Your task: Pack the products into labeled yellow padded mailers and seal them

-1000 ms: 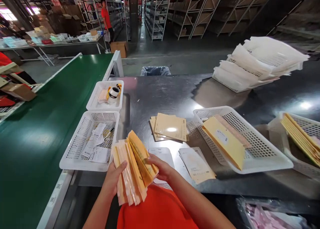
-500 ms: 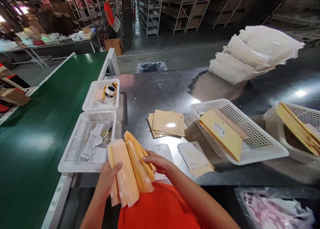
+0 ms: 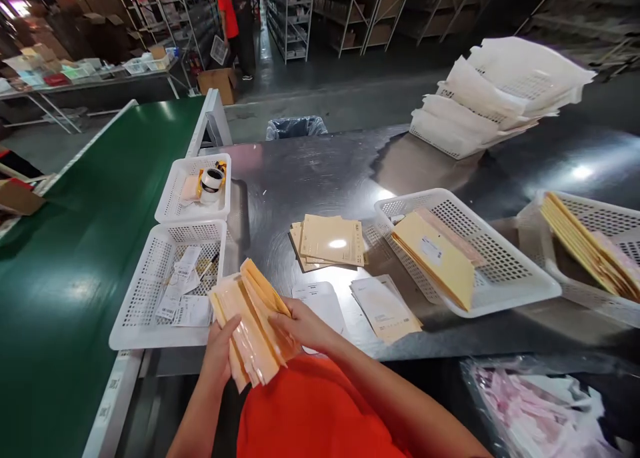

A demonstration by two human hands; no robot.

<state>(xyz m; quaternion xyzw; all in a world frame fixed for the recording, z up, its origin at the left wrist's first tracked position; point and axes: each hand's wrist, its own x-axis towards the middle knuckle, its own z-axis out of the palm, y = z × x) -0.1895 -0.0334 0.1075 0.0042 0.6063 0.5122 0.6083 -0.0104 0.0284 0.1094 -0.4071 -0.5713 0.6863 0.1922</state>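
My left hand grips a bundle of yellow padded envelopes by its left side, thumb on top. On the bundle's right side my right hand is closed, with the thumb over the folded orange-yellow part. Clear, shiny strips show along the envelopes' edges. Just beyond my right hand lies a white sheet, partly covered by the hand. Beside it is a stack of white-and-tan printed cards. Farther up the metal table sits a stack of tan cards.
At left, a white basket holds printed slips, and a smaller basket holds tape rolls. A green conveyor belt runs alongside. Right, baskets hold yellow envelopes; stacked white baskets stand behind. A person stands far back.
The two parts of the envelope bundle have come closer together, and my right hand has shifted left. The distant person has moved slightly. The whole view has shifted a little.
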